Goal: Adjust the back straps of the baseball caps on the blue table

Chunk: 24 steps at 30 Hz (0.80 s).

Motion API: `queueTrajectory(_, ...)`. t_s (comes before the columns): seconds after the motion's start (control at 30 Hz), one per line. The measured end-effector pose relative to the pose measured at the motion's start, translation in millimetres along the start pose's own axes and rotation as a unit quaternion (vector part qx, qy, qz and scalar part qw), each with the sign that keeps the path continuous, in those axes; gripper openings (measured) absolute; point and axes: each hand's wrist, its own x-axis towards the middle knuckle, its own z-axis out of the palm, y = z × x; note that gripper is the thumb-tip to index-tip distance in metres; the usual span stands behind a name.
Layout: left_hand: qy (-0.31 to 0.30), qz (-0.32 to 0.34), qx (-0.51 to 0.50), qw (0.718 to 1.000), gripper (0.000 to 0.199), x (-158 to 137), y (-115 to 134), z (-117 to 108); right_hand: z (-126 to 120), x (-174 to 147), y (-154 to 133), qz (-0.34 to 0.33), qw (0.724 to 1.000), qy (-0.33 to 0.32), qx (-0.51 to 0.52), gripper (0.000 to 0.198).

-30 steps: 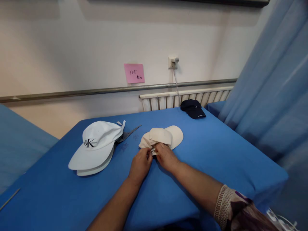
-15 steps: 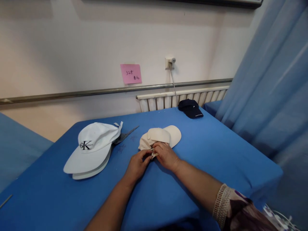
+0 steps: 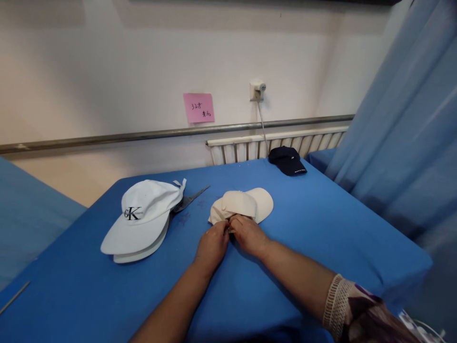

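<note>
A beige baseball cap (image 3: 238, 202) lies on its side in the middle of the blue-covered table, its brim pointing right. At the cap's near edge, my left hand (image 3: 214, 240) pinches the strap end, fingers closed. My right hand (image 3: 248, 233) is pressed against it from the other side, its fingers also closed on the strap. Both hands nearly touch, and the fingertips hide most of the strap and any buckle.
Left of the hands sit stacked white caps (image 3: 143, 216) with black lettering, a dark grey strap-like piece (image 3: 193, 197) behind them. A navy cap (image 3: 288, 161) rests at the table's (image 3: 321, 228) far edge. A thin stick (image 3: 14, 297) lies far left; a blue curtain (image 3: 392, 119) hangs right.
My left hand has turned and closed in on the right one, covering more of the strap. The whole view has shifted slightly; the other caps keep their places.
</note>
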Motion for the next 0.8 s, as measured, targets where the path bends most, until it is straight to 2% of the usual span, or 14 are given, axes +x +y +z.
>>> queueTrajectory(0.1,0.056,-0.030,-0.054,0.997,0.021,0.9,-2.8,-0.8,-2.6,0.2,-2.5,-0.007,1.000,0.016,0.021,0.023)
queueTrajectory(0.17,0.105,-0.078,-0.126,0.983,0.018,2.7,-7.0,-0.6,-3.5,0.6,-3.6,-0.020,0.999,0.028,0.038,0.024)
queueTrajectory(0.27,0.146,-0.167,-0.310,0.924,0.022,6.0,-14.3,2.7,-4.1,0.9,-4.3,-0.027,0.997,0.044,0.057,0.026)
queueTrajectory(0.33,0.126,-0.178,-0.412,0.885,0.031,7.1,-17.5,5.6,-4.3,0.6,-4.1,-0.025,0.996,0.048,0.066,0.027)
queueTrajectory(0.37,0.110,-0.164,-0.433,0.879,0.034,7.0,-18.3,6.7,-4.4,0.4,-3.7,-0.023,0.996,0.050,0.073,0.028)
queueTrajectory(0.47,0.078,-0.089,-0.392,0.912,0.033,4.9,-17.9,6.3,-4.1,-0.6,-1.5,-0.021,0.991,0.074,0.108,0.028)
queueTrajectory(0.6,0.052,-0.027,-0.289,0.955,0.037,1.8,-18.3,0.1,-2.8,-1.6,2.6,-0.014,0.974,0.162,0.156,0.019)
queueTrajectory(0.7,0.031,-0.003,-0.237,0.971,0.024,0.6,-20.5,-3.6,-2.9,-2.3,4.7,-0.007,0.963,0.204,0.175,0.016)
queueTrajectory(0.8,0.020,0.020,-0.242,0.970,0.023,-0.4,-21.0,-4.6,-4.7,-2.9,5.2,-0.020,0.964,0.195,0.181,0.017)
